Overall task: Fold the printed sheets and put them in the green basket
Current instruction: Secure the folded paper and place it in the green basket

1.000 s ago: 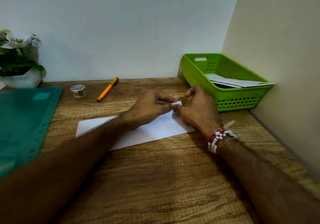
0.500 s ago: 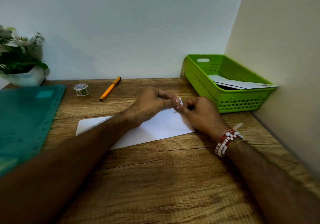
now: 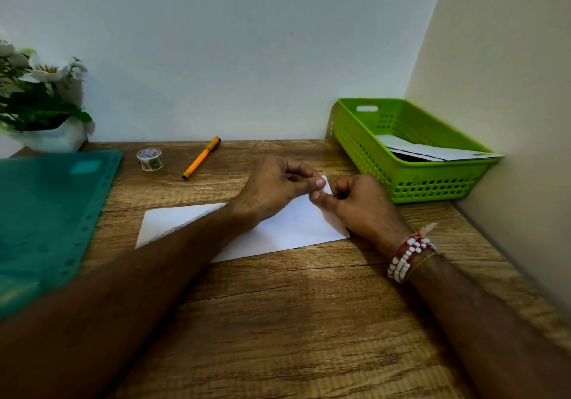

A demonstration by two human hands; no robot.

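The printed sheet (image 3: 287, 228) lies on the tabletop (image 3: 293, 306), just left of the green basket (image 3: 432, 182), white face up. The left hand (image 3: 272, 188) and the right hand (image 3: 361, 210) meet at the sheet corner nearest the basket. The fingers (image 3: 309, 179) of both hands are curled and pinch that corner, which is raised off the tabletop. Folded sheets (image 3: 432, 151) already rest inside the basket, one end overhanging its rim. The step in hand appears to be the start of a fold. Risks: pulling from a single corner can drag the sheet askew and give a crooked crease; excess pull can crumple or tear the corner; the left forearm lies across the sheet and can shift it when lifted.
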